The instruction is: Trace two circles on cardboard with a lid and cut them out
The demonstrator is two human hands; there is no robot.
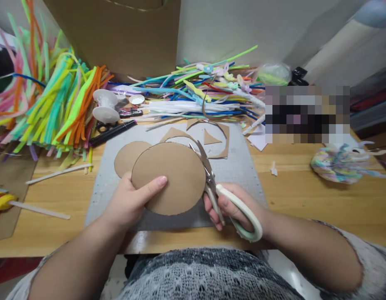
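Note:
My left hand point(135, 193) grips a brown cardboard disc point(177, 179) by its left side, thumb on top. The scissors point(210, 181) are in my right hand point(233, 204), fingers through the pale handles, with the blades slightly apart at the right edge of the disc. Behind the disc, a second cardboard disc point(130, 156) lies partly covered on the grey mat point(111, 137). Cardboard offcuts point(222, 152) with curved cut-outs and a small triangular piece point(211, 137) rest on the mat's far part.
Bundles of coloured fuzzy stems point(64, 100) fill the left back. More stems point(193, 106) lie along the back, near a clear spool point(105, 106) and a black marker point(113, 132). A pastel fuzzy item point(336, 164) sits at right, a yellow tool point(2, 200) at left.

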